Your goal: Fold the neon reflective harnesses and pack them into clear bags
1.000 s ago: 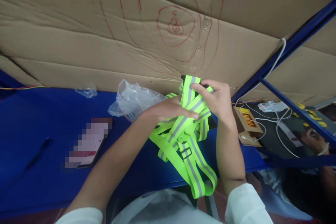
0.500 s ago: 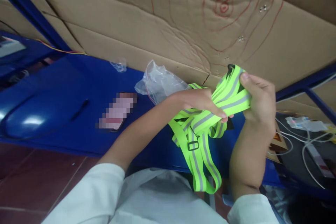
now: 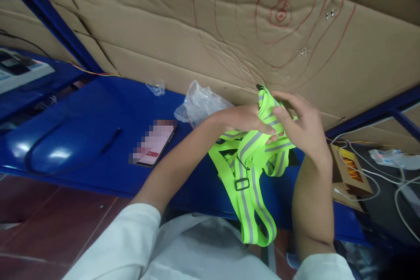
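Observation:
A neon-yellow reflective strap vest (image 3: 251,164) with grey stripes and a black buckle hangs bunched between both hands above the blue table (image 3: 98,140). My left hand (image 3: 243,119) grips the bundle from the left. My right hand (image 3: 300,124) closes over the folded upper part from the right, its fingers meeting the left hand's. Loose loops of strap dangle below the table's front edge.
A crumpled clear plastic bag (image 3: 198,105) lies just behind the hands. A phone (image 3: 154,142) and a black pen (image 3: 111,135) rest on the table to the left. A cardboard wall (image 3: 210,30) stands behind. At right sit a small cardboard box (image 3: 351,170) and white cables (image 3: 380,183).
My right hand lowered and folded the upper part of the strap bundle down toward my left hand. The view shifted slightly.

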Motion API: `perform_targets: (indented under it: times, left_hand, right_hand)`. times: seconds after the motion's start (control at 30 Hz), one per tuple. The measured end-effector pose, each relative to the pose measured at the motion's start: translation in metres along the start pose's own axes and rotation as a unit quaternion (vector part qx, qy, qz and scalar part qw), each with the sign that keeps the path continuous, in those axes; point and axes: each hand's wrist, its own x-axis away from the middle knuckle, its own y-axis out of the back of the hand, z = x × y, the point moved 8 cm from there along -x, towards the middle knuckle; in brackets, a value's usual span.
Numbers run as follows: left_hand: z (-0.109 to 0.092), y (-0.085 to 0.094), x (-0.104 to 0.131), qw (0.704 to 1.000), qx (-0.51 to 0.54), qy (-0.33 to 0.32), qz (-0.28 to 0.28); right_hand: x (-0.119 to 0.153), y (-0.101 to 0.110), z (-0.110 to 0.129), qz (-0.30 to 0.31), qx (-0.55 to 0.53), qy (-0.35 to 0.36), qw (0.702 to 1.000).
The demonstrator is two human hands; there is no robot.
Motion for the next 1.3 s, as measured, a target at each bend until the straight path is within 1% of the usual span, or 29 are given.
perform_targets:
  times: [0.07, 0.13, 0.2, 0.3, 0.4, 0.5, 0.57, 0.67, 0.7, 0.77, 0.9, 1.0, 1.13, 1.2, 1.27, 1.3]
  left_hand:
    - [-0.003, 0.005, 0.003, 1.000, -0.028, -0.005, -0.007]
    - [-0.004, 0.007, 0.005, 0.999, -0.046, 0.010, -0.005]
    - [-0.002, 0.006, 0.006, 0.999, -0.046, 0.029, 0.000]
    - [0.001, 0.006, 0.006, 0.998, -0.031, 0.053, -0.003]
    - [0.006, 0.005, 0.003, 0.997, -0.017, 0.069, -0.019]
    - [0.016, 0.002, -0.001, 0.991, 0.072, 0.107, -0.036]
    - [0.020, -0.002, -0.005, 0.980, 0.150, 0.123, -0.043]
    - [0.016, -0.008, -0.011, 0.969, 0.220, 0.101, -0.055]
    - [0.014, -0.009, -0.012, 0.968, 0.223, 0.094, -0.059]
    - [0.011, -0.013, -0.013, 0.975, 0.197, 0.090, -0.059]
    - [0.002, -0.017, -0.012, 0.988, 0.120, 0.072, -0.057]
    - [0.004, -0.013, -0.010, 0.987, 0.119, 0.070, -0.084]
    - [0.010, -0.010, -0.009, 0.974, 0.182, 0.077, -0.109]
    - [0.010, -0.013, -0.010, 0.974, 0.193, 0.074, -0.094]
    - [0.010, -0.017, -0.012, 0.981, 0.167, 0.076, -0.066]
    - [0.010, -0.017, -0.012, 0.985, 0.140, 0.075, -0.062]
  right_hand:
    - [0.002, -0.005, 0.010, 0.048, 0.030, 0.029, 0.998]
    - [0.004, -0.008, 0.014, 0.063, 0.042, 0.044, 0.996]
    - [0.004, -0.013, 0.013, 0.079, 0.036, 0.053, 0.995]
    - [0.005, -0.025, 0.006, 0.134, -0.007, 0.057, 0.989]
    - [0.005, -0.029, -0.006, 0.160, -0.067, 0.017, 0.985]
    - [0.004, -0.024, -0.013, 0.158, -0.102, -0.026, 0.982]
    - [0.004, -0.015, -0.014, 0.141, -0.096, -0.031, 0.985]
    - [0.003, 0.005, -0.016, 0.076, -0.069, -0.037, 0.994]
    - [0.003, 0.010, -0.017, 0.054, -0.058, -0.043, 0.996]
    - [0.004, 0.020, -0.017, 0.010, -0.036, -0.048, 0.998]
    - [0.002, 0.030, -0.010, -0.058, -0.012, -0.024, 0.998]
    - [0.001, 0.031, -0.009, -0.067, -0.014, -0.026, 0.997]
    - [0.002, 0.037, -0.012, -0.089, -0.019, -0.045, 0.995]
    - [0.002, 0.038, -0.014, -0.094, -0.030, -0.051, 0.994]
    - [0.002, 0.039, -0.016, -0.095, -0.040, -0.060, 0.993]
    - [0.002, 0.039, -0.017, -0.101, -0.045, -0.062, 0.992]
